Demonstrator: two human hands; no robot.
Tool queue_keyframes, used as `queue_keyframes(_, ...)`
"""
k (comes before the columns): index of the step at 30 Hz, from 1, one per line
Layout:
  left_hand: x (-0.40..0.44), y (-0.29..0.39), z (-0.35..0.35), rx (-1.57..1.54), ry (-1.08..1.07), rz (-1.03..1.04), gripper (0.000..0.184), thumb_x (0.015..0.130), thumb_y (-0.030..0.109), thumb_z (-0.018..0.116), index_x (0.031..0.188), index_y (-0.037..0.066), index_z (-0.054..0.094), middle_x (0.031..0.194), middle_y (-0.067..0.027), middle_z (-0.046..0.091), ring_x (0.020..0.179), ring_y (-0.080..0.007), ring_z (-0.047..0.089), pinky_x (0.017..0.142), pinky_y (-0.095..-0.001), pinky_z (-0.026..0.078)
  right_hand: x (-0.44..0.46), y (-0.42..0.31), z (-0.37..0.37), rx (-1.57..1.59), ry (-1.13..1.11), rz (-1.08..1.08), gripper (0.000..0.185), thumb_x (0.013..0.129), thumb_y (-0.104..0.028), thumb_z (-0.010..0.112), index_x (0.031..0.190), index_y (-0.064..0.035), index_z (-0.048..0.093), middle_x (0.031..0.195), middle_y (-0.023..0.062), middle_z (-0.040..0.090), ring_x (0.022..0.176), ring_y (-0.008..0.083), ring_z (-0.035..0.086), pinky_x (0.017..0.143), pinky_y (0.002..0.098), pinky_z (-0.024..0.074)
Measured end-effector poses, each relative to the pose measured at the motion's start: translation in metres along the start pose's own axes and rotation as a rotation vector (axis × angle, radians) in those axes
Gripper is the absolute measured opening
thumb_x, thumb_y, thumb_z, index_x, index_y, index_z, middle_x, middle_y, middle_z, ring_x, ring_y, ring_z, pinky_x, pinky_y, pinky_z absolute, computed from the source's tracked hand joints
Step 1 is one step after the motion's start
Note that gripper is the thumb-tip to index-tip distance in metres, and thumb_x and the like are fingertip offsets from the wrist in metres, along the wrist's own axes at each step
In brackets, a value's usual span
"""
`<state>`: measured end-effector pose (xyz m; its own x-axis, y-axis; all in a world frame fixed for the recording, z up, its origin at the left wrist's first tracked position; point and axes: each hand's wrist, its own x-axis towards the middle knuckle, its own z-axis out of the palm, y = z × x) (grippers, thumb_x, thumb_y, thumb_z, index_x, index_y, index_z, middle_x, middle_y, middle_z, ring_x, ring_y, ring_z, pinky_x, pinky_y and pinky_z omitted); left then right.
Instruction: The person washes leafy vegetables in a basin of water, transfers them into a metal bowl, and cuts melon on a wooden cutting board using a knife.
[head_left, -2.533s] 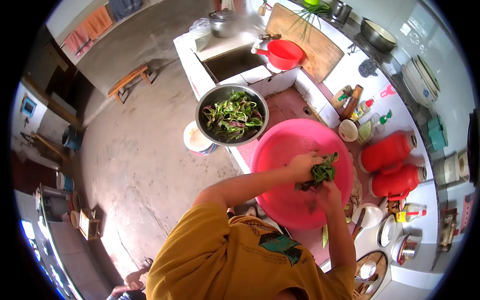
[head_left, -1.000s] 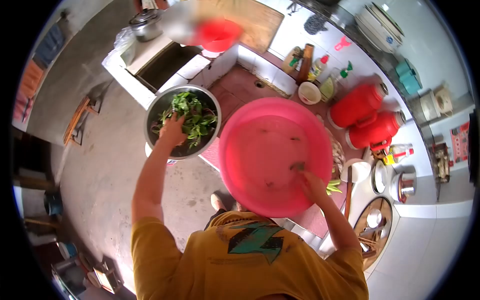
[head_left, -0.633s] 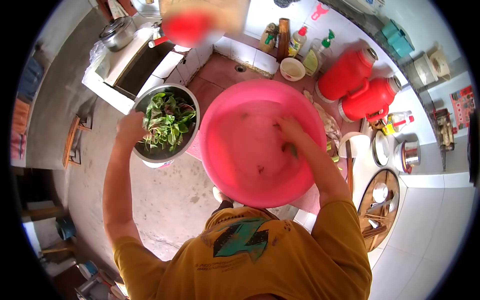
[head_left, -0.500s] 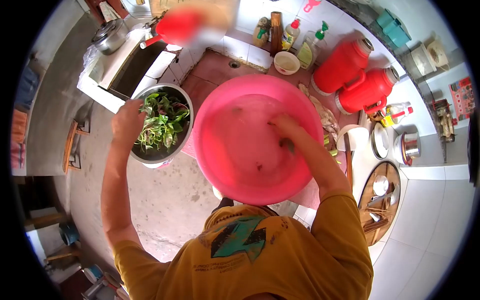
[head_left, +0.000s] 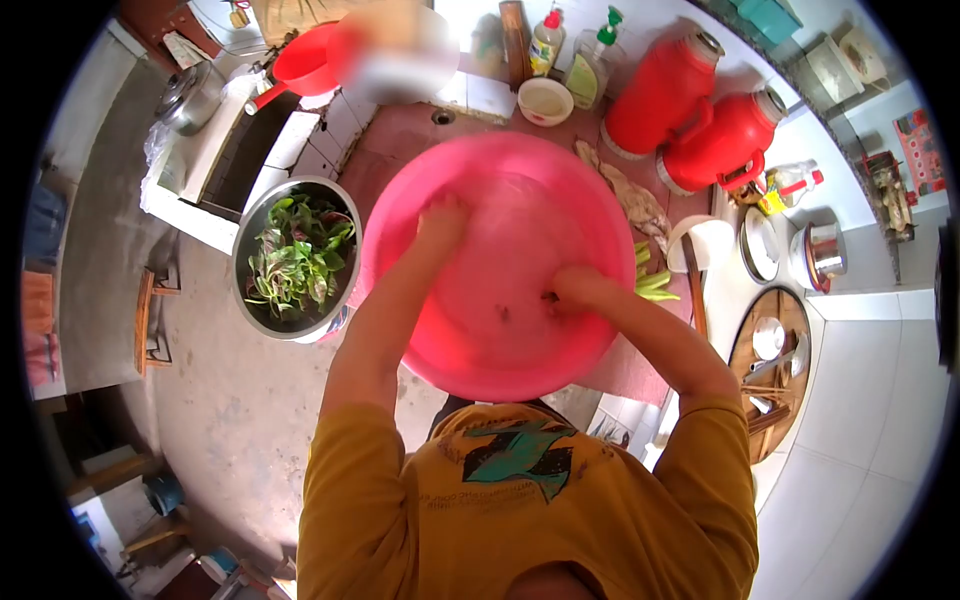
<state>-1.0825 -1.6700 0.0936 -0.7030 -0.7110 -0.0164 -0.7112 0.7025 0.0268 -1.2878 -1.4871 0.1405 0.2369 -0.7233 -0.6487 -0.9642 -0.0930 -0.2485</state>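
A large pink basin (head_left: 500, 385) holds water with a small dark scrap (head_left: 503, 313) in it. My left hand (head_left: 443, 222) is over the basin's left part, slightly blurred, its fingers apart and nothing seen in them. At the right side of the basin my right hand (head_left: 578, 290) is closed, with a small dark leaf scrap (head_left: 550, 297) at its fingertips. Left of the basin stands a steel bowl (head_left: 240, 295) with green and purple leaves (head_left: 300, 255) heaped inside.
Behind the basin are a small bowl (head_left: 546, 102), bottles (head_left: 547, 45) and two red flasks (head_left: 655, 95). A red dipper (head_left: 305, 60) lies near the sink (head_left: 240, 150). Green stalks (head_left: 652, 285), a white ladle (head_left: 700, 244) and a round wooden board (head_left: 770, 370) are at the right.
The leaves once between my hands now lie in the steel bowl. My left hand has moved right, from the bowl into the basin. My right hand stays in the basin; the view has shifted.
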Motion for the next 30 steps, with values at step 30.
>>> queue_keyframes(30, -0.073, 0.106, -0.043, -1.118, -0.204, 0.231, 0.022, 0.090, 0.012, 0.050, 0.108, 0.003, 0.059, 0.098, -0.0147, 0.065, 0.088, -0.0300, 0.062, 0.080, -0.0402, 0.048, -0.046, 0.010, -0.021, 0.523, 0.793, -0.213, 0.026, 0.086, -0.013, 0.058, 0.110, -0.0040, 0.061, 0.096, 0.0193, 0.062, 0.091, 0.0343, 0.060, 0.078, 0.0391, 0.0470)
